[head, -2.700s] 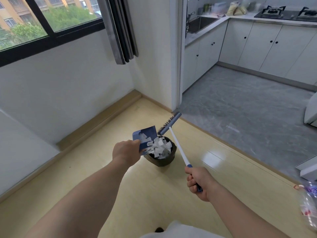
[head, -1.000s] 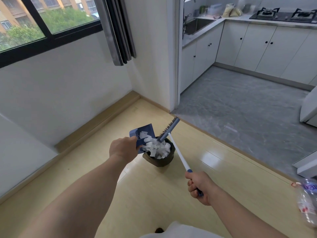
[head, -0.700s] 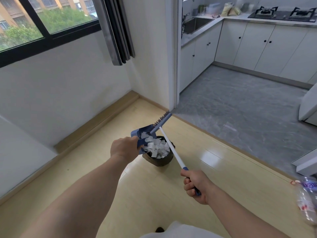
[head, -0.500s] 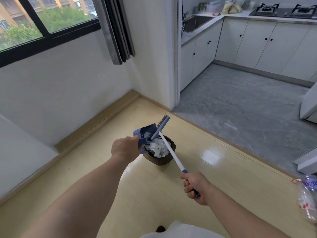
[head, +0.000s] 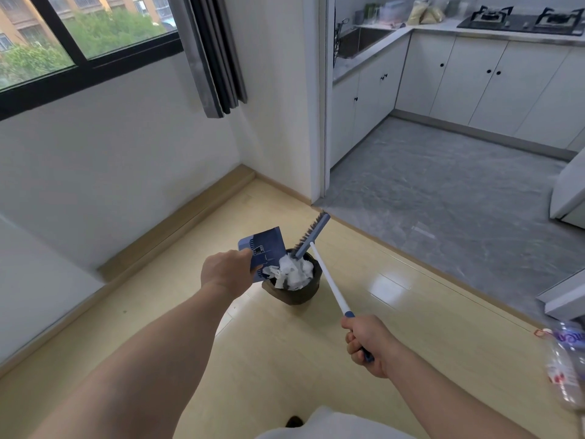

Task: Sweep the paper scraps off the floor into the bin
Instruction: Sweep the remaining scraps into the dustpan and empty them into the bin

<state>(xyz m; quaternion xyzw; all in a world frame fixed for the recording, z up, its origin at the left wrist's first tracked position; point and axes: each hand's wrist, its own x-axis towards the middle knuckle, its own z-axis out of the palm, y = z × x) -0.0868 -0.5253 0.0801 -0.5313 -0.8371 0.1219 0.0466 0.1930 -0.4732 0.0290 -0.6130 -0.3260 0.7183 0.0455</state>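
One small dark round bin (head: pixel 292 288) on the pale wooden floor (head: pixel 285 359), heaped above its rim with white paper scraps (head: pixel 292 270). One dark blue flat dustpan (head: pixel 264 250) tilted at the bin's left edge, left hand (head: pixel 226 272) clenched on its near end. One long brush with white shaft and blue bristle head (head: pixel 311 234), its head over the bin's far rim; right hand (head: pixel 367 342) fingers wrapped round the blue grip. Grey tiled kitchen floor (head: pixel 443 191) beyond, white cabinets (head: pixel 474 80), black-framed window (head: pixel 85 61) with grey curtain (head: pixel 215 55). One clear plastic bottle (head: pixel 566 362) at right edge, blurred.
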